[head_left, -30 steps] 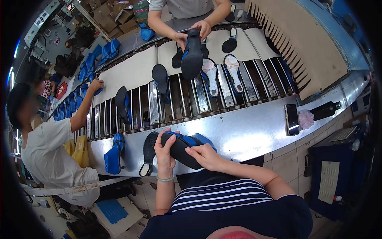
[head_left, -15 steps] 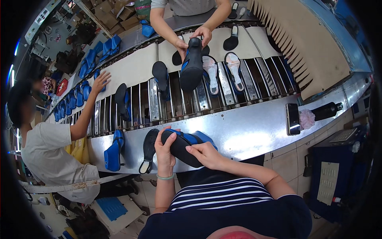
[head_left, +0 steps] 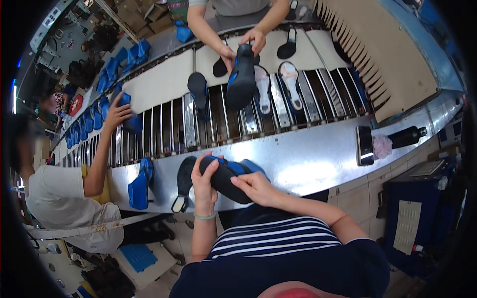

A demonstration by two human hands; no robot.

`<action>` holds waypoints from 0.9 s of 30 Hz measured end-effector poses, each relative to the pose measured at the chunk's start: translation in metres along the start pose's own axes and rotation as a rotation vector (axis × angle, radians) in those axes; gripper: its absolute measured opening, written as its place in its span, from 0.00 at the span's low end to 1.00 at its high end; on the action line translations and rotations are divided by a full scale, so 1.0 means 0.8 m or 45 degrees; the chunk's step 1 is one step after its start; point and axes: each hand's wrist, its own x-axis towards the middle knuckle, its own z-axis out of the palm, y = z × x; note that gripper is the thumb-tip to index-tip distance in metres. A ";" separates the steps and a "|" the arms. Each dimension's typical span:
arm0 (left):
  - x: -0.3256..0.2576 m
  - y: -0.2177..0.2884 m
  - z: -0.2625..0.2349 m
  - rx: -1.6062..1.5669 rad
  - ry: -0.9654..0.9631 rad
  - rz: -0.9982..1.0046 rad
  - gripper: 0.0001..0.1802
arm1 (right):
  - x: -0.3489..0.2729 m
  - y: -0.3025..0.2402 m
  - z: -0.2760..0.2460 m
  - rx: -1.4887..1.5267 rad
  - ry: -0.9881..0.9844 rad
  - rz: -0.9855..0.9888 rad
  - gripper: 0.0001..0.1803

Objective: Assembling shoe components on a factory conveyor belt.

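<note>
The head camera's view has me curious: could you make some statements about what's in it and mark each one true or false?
1. The left hand and right hand both have fingers on one black-soled blue shoe. True.
2. The phone lies to the left of the loose black sole. False: it lies far to the right, beside a pink fluffy thing.
3. The loose black sole rests on the metal ledge. True.
4. The pale green bracelet is on the right wrist. False: it is on the left wrist.
5. The co-worker opposite is holding another shoe. True.
</note>
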 end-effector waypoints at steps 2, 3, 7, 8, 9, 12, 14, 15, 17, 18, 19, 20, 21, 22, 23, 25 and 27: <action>0.004 0.002 0.007 -0.018 0.009 -0.018 0.22 | 0.003 -0.003 -0.009 -0.018 -0.039 0.019 0.25; 0.000 0.003 0.006 -0.013 0.017 -0.026 0.22 | 0.000 -0.008 -0.008 -0.010 -0.042 0.028 0.25; 0.001 0.005 0.010 -0.056 -0.032 0.017 0.22 | -0.005 -0.010 -0.009 -0.018 -0.038 0.019 0.25; 0.000 0.004 0.010 -0.041 -0.015 0.004 0.22 | -0.003 -0.007 -0.010 -0.008 -0.038 0.010 0.25; -0.003 0.003 0.009 -0.021 0.004 -0.018 0.22 | -0.005 -0.006 -0.009 0.008 -0.036 0.010 0.24; -0.001 0.004 0.011 -0.023 0.003 -0.022 0.22 | -0.004 -0.010 -0.012 0.006 -0.044 0.044 0.24; -0.003 0.004 0.010 -0.018 0.011 -0.027 0.22 | -0.006 -0.013 -0.010 0.005 -0.044 0.055 0.24; -0.004 0.004 0.009 -0.022 0.011 -0.022 0.22 | -0.007 -0.013 -0.010 0.002 -0.045 0.064 0.24; -0.005 0.003 0.007 -0.024 0.028 -0.024 0.22 | -0.005 -0.003 -0.008 0.007 -0.001 0.032 0.24; -0.002 0.000 0.004 -0.029 0.022 -0.018 0.22 | -0.005 0.002 -0.006 0.009 0.045 -0.002 0.24; -0.003 0.000 -0.001 -0.015 0.038 -0.022 0.22 | -0.005 0.003 -0.006 0.025 0.064 -0.003 0.23; -0.001 0.000 0.002 -0.024 0.042 -0.030 0.22 | -0.003 0.001 -0.011 0.035 0.067 0.016 0.23; 0.003 -0.003 0.001 -0.050 0.012 -0.030 0.22 | -0.005 -0.001 -0.012 0.034 0.089 0.029 0.23; 0.002 -0.002 0.001 -0.064 0.000 -0.035 0.22 | -0.005 0.000 -0.011 0.020 0.088 0.023 0.23; 0.002 -0.002 0.001 -0.081 -0.016 -0.038 0.22 | -0.005 0.002 -0.011 0.002 0.089 0.014 0.22; 0.004 -0.005 -0.001 -0.084 -0.019 -0.032 0.22 | -0.005 -0.006 -0.011 0.021 0.090 0.042 0.22; 0.002 -0.004 0.000 -0.089 -0.001 -0.043 0.23 | -0.004 0.002 -0.008 0.039 0.084 0.055 0.21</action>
